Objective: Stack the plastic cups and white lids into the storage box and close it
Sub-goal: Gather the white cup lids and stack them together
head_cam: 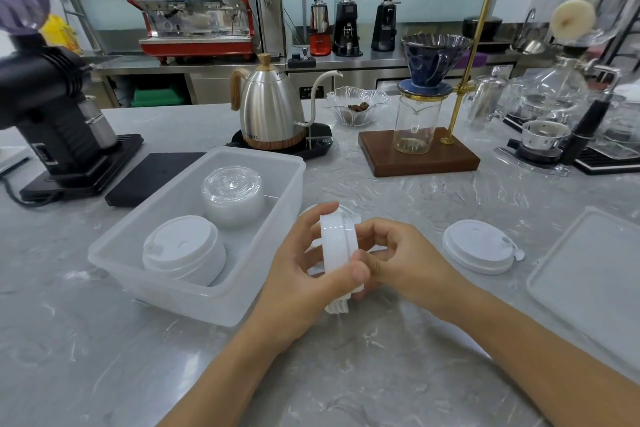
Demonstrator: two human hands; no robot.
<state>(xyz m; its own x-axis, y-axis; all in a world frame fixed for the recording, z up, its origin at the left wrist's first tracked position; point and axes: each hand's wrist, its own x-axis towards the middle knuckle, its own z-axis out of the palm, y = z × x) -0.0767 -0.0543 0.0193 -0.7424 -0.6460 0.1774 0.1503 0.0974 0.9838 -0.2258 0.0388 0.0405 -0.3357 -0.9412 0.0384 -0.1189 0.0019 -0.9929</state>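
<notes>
A translucent storage box (pixel 277 163) stands open on the marble counter, left of centre. Inside it sit a stack of white lids (pixel 181 250) at the near end and a stack of clear domed lids or cups (pixel 232 196) at the far end. Just right of the box, my left hand (pixel 304 270) and my right hand (pixel 398 256) together hold a small stack of white lids (pixel 337 246) on edge above the counter. One more white lid (pixel 479 246) lies flat on the counter to the right. The box's flat cover (pixel 588 274) lies at the far right.
A black grinder (pixel 52 107) and a black scale pad (pixel 149 177) stand behind the box on the left. A steel kettle (pixel 270 107) on its base, a glass bowl (pixel 356 107) and a pour-over stand on a wooden base (pixel 419 152) stand behind. Glassware crowds the far right.
</notes>
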